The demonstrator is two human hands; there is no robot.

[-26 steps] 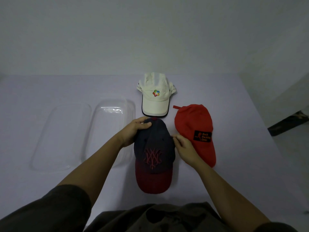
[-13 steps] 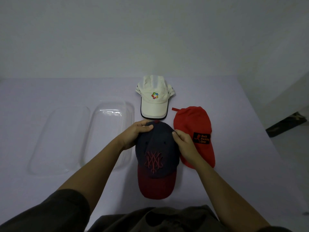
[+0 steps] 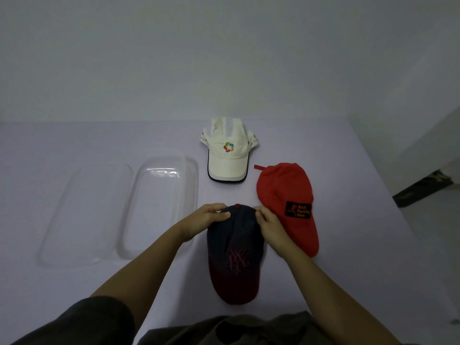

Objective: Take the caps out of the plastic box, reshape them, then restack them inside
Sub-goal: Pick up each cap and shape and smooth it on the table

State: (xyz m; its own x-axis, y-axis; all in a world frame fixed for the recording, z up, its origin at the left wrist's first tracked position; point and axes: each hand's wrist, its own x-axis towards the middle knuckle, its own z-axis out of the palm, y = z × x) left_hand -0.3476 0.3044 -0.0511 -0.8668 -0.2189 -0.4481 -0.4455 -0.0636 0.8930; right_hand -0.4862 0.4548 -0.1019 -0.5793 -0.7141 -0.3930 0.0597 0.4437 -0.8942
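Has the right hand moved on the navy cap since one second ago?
Yes. The right hand has slid from the side of the navy cap toward its top button, away from the red cap's patch.

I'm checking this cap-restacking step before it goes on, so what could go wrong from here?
Both hands, left hand and right hand, pinch the back of the navy cap; squeezing too hard may crease the crown instead of rounding it.

The right wrist lies over the red cap, so pulling back might drag or flatten it.

The clear box and the clear lid beside it are hard to see against the table, so a cap could be set on the wrong one.
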